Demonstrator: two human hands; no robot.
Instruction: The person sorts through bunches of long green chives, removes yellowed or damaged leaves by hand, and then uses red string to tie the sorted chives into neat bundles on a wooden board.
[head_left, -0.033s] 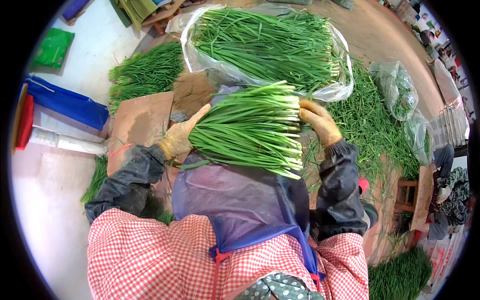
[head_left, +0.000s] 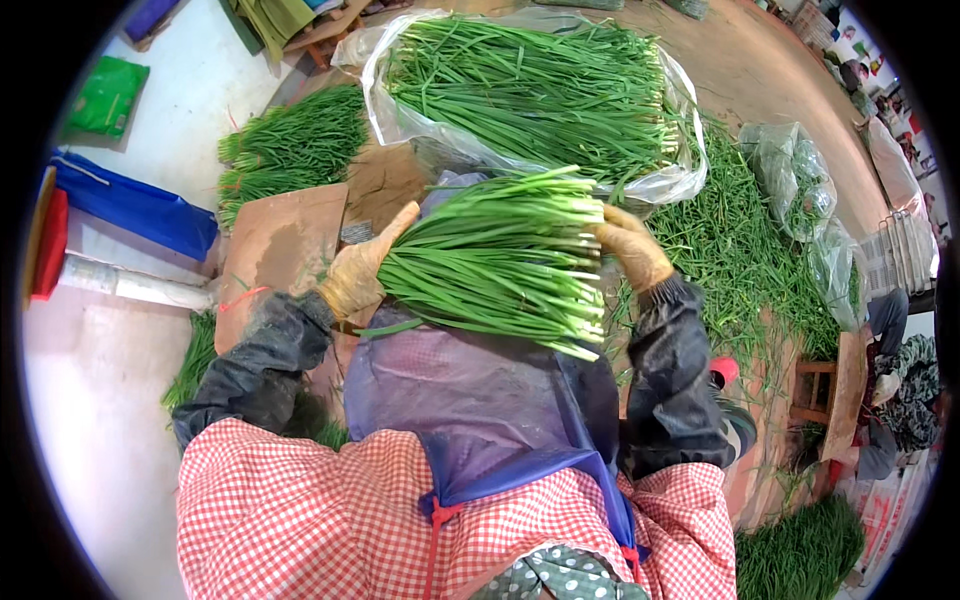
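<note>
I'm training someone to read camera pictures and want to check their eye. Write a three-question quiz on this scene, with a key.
1. True or false: the left hand touches the leafy side of the green bunch.
2. The right hand is at: A) a knife handle; B) the bunch's pale ends; C) a bucket rim.
3. Fill in near or far: the large pile in clear plastic lies on the bunch's ____ side.

Key: 1. True. 2. B. 3. Far.
</note>
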